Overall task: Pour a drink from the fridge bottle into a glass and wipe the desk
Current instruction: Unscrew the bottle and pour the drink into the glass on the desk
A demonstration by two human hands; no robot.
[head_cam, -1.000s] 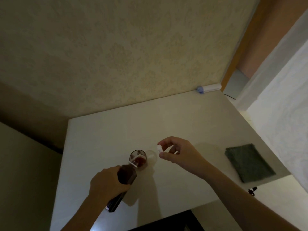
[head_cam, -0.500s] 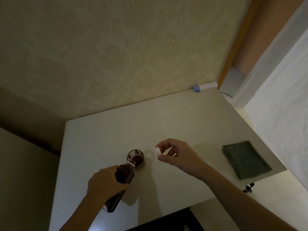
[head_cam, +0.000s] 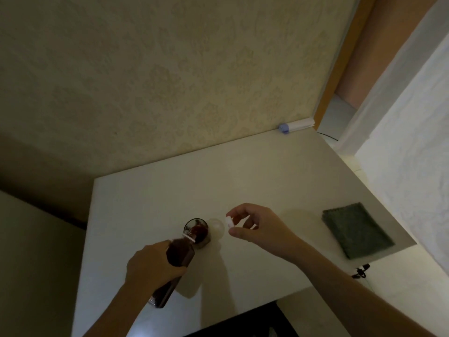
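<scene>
I note the fingers (head_cam: 155,261) of the left hand (head_cam: 151,266) wrapped closed around the body of the bottle (head_cam: 178,255), which is tipped steeply, neck down, its mouth resting at or just over the near rim of the glass (head_cam: 197,231). Dark red drink shows inside the glass; I cannot tell its exact level from this angle. The right hand (head_cam: 258,228) sits just beside the glass, thumb and forefinger pinched shut on a small white cap (head_cam: 229,221); it does not touch the glass.

Findings on risk, as I judge them:
- The glass stands unsupported on the counter (head_cam: 267,181). A nudge from the bottle neck against the rim could slide or tip it.
- The dim light hides the fill level; pouring on at this tilt could overflow.
- A quick return to upright may send drips down the neck onto the counter.
- The cap is held lightly and could drop into the drink.

The folded grey cloth (head_cam: 357,229) lies well apart at the right edge, overhanging little, ready for the wipe not yet begun.
</scene>
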